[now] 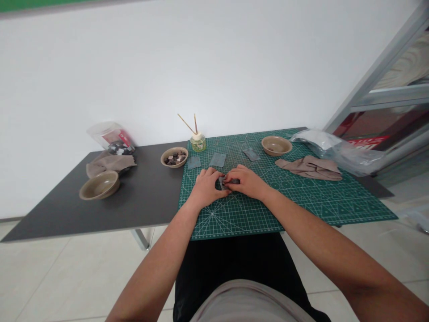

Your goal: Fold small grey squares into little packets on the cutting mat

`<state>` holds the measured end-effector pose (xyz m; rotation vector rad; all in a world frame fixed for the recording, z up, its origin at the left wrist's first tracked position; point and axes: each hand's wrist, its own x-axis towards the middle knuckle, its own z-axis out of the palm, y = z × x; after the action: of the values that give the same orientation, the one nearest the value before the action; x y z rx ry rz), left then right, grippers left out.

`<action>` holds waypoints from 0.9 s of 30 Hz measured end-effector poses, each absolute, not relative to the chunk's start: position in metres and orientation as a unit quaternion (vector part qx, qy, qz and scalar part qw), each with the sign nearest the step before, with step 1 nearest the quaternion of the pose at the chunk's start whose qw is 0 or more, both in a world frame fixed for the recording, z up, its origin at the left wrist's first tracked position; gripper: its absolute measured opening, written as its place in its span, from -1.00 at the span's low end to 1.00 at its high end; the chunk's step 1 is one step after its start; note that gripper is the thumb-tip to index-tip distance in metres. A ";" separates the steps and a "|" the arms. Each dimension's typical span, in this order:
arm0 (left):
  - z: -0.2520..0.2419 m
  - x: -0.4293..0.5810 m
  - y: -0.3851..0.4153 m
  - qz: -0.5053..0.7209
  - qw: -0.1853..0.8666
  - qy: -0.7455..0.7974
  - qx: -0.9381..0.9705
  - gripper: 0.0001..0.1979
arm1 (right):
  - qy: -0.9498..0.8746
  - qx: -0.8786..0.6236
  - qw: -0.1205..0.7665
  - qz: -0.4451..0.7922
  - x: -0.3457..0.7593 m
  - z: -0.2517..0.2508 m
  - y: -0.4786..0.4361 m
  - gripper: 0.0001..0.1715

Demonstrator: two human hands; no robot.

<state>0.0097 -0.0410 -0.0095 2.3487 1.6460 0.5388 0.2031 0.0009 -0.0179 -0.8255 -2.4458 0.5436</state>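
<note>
Over the green cutting mat (211, 223), my two hands meet with their fingertips close together. My left hand (207, 187) is closed, thumb and fingers pinching the edge of a small greyish clear plastic bag (221, 182). Against that bag my right hand (247, 181) is closed too, its fingertips pinched on a small dark piece that they mostly hide. Beyond the hands lie several flat small clear bags (218, 159). To the left of them, a tan bowl (164, 162) holds many small dark and pinkish pieces (174, 158).
A bottle with sticks (198, 142) stands at the back. Right lie another tan bowl (276, 151), a brown cloth (311, 167) and a plastic bag (330, 145). Left are a bowl (100, 185), a cloth (109, 164) and a clear bag of dark and white pieces (114, 136).
</note>
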 end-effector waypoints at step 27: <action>-0.010 0.010 -0.040 0.186 0.119 0.563 0.796 -0.49 | -0.867 -0.410 0.259 0.113 0.202 -0.019 -0.002 -0.89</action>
<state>0.0095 -0.0401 -0.0099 2.3292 1.6469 0.5439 0.2018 -0.0019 -0.0186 -1.1100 -2.3498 0.3067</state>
